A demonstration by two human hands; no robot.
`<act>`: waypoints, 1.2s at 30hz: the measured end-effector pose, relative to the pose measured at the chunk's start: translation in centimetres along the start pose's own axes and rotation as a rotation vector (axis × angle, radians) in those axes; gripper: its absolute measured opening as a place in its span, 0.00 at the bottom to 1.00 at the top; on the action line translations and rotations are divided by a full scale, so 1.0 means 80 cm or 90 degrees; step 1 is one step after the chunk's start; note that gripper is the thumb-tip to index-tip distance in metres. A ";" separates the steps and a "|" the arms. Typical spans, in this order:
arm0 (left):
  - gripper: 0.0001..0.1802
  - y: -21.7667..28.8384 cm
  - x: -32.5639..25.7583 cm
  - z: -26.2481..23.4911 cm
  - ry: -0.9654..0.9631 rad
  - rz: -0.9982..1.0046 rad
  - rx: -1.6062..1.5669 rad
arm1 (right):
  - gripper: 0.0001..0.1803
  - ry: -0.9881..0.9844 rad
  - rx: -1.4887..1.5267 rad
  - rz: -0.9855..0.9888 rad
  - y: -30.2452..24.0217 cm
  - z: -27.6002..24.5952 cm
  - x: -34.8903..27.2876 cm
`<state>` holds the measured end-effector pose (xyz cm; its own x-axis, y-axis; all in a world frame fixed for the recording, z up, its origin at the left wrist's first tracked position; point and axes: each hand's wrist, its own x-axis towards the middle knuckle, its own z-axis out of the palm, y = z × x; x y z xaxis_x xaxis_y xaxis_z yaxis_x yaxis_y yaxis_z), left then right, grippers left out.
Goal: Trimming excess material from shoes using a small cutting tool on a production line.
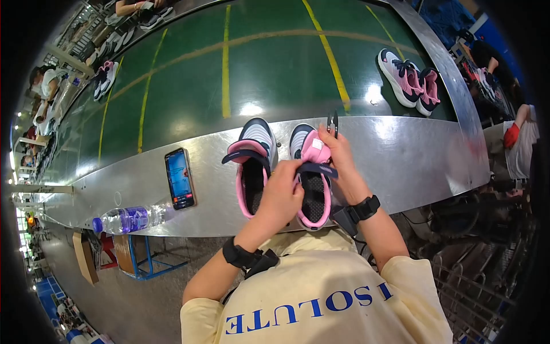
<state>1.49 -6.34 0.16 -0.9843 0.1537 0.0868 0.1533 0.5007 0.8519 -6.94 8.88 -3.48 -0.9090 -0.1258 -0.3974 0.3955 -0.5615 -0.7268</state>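
Observation:
Two sneakers in grey, navy and pink stand side by side on the metal ledge before me, toes pointing away. Over the right sneaker (314, 219), my left hand (281, 195) pinches the dark strap (322, 169) across its opening. My right hand (342, 160) is closed round small black thread snips (333, 124), blades pointing away from me, beside the raised pink tongue (315, 151). Fingers partly hide the strap and the snips' handles. Just left of my left hand is the left sneaker (266, 136), its dark strap lifted open.
A lit phone (180, 179) and a clear bottle with purple label (123, 220) lie on the metal ledge (395, 152) to the left. Beyond is a green belt (275, 69) with yellow lines, carrying sneaker pairs at right (404, 80) and far left (105, 79). Other people work around it.

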 end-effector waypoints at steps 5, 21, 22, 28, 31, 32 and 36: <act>0.23 0.003 -0.019 -0.010 -0.041 0.071 0.099 | 0.09 0.047 -0.075 -0.047 0.036 -0.010 0.008; 0.13 -0.032 -0.079 -0.080 0.219 0.109 0.141 | 0.16 0.212 -1.028 -0.388 -0.030 -0.085 -0.010; 0.12 -0.035 -0.080 -0.077 0.253 0.116 0.118 | 0.16 0.220 -1.042 -0.397 -0.032 -0.101 -0.019; 0.06 -0.053 -0.065 -0.074 0.463 0.158 0.052 | 0.21 0.096 -1.065 -0.677 -0.072 -0.092 -0.031; 0.05 -0.087 -0.075 -0.065 0.557 0.015 -0.008 | 0.23 -0.349 -0.981 -0.708 -0.125 0.049 -0.077; 0.06 -0.098 -0.081 -0.062 0.552 -0.020 -0.077 | 0.24 -0.574 -0.964 -0.655 -0.119 0.078 -0.087; 0.07 -0.170 -0.116 -0.019 0.543 -0.198 -0.120 | 0.20 -1.004 -1.095 -0.843 -0.038 0.121 -0.075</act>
<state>8.43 -15.91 -11.45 -0.7211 -0.6811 0.1269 -0.0718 0.2557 0.9641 -3.94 3.46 6.53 0.1892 -0.9675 0.1677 -0.9789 -0.1993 -0.0453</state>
